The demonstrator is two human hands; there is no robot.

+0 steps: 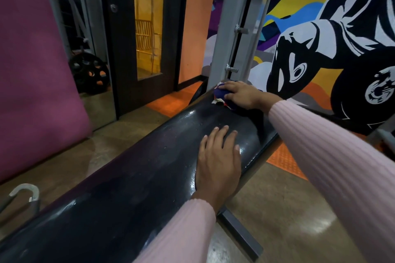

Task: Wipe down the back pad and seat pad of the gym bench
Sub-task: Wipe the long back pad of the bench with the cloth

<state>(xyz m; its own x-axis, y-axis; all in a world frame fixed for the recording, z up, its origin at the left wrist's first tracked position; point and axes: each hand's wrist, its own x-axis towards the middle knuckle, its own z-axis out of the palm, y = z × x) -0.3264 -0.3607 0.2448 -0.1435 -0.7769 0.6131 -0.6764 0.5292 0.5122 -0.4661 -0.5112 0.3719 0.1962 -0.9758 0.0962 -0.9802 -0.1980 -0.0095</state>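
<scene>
Leaning at far left, pink mat (32, 70); beside it, black weight plate (89, 72) and dark door (119, 38). Stretching across the middle, glossy black bench (128, 177). Pressed flat on its pad, left hand (218, 162), fingers (213, 134) straight, slightly spread. Farther right, at the pad's far end, right hand (241, 96), fingers curled over bunched blue cloth (220, 95). Behind, painted mural (320, 38).

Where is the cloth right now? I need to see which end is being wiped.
The cloth lies at the far end of the bench pad, under the right hand, beside the grey upright post.
</scene>
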